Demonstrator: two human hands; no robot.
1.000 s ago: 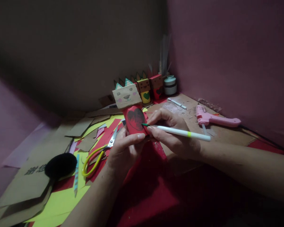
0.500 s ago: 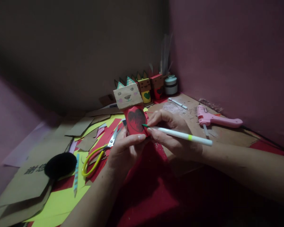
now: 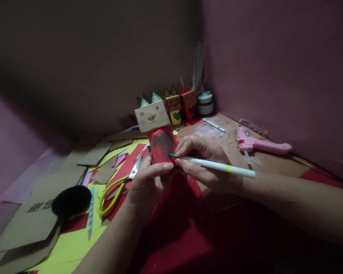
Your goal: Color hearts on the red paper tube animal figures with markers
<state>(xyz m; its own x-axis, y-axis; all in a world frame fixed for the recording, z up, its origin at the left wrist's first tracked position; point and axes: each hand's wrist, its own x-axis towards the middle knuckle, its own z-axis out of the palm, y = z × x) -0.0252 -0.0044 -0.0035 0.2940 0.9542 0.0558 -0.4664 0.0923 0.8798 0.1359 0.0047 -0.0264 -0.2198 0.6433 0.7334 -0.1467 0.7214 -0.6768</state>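
My left hand (image 3: 148,182) grips the bottom of a small paper cat figure (image 3: 157,129). It has a tan box head with a drawn face and green ears, and a red body with a dark scribbled heart. My right hand (image 3: 208,161) pinches a white marker (image 3: 217,165) with a green tip. The tip touches the lower right edge of the heart. Both hands hover over red paper at the table's middle.
Yellow-handled scissors (image 3: 117,186) lie left of my left hand on red and yellow paper scraps. A black pom-pom (image 3: 71,199) sits on cardboard pieces. A pink glue gun (image 3: 260,144), another pen (image 3: 214,125), two more box figures (image 3: 183,106) and a small jar (image 3: 205,102) stand in the far corner.
The marker tip has slid slightly left and down along the heart's edge. The figure and my left hand have barely shifted.
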